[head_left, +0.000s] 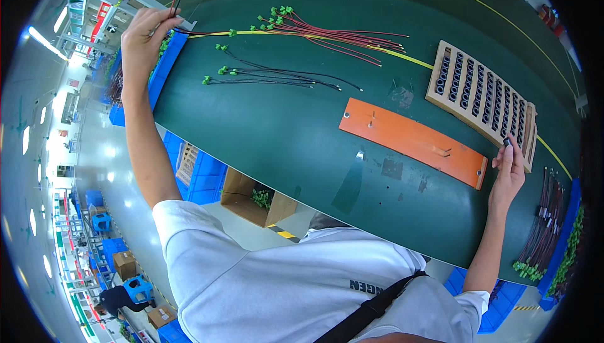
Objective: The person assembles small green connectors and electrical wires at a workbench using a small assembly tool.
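At the far left, my left hand [146,36] pinches thin black and red wires [178,2], whose ends stick up above the fingers. A dark wire with a green connector [232,32] trails rightward from near that hand. Over on the right, my right hand [511,168] is closed on a small black cylinder [507,142] between thumb and fingertips. It is at the near edge of a wooden tray [477,121] with rows of dark round parts. An orange plate [402,138] with upright metal pins lies on the green table between my hands.
Red wires with green connectors [333,32] lie at the far middle, black wires [277,81] nearer. A blue bin [165,69] stands by the left edge, another blue bin [562,242] at the right beside bundled wires [546,223]. A cardboard box [242,201] sits below the table.
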